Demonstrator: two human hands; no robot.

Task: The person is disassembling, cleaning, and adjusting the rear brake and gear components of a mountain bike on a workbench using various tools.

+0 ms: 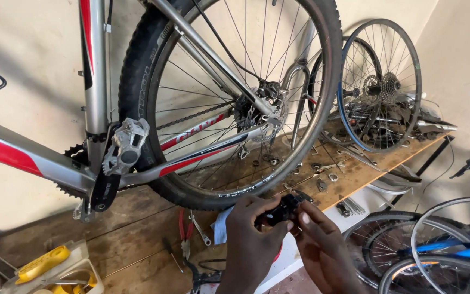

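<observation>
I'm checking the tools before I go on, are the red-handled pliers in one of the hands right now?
No, the red-handled pliers lie on the wooden bench, while both hands hold a small black part.

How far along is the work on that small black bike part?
Done: the bike stands on the wooden bench with rear wheel and chain fitted, and pliers and a wrench lie out. In hand: left hand and right hand both grip a small black part, unmounted. Left: loose hardware is scattered on the bench.
</observation>
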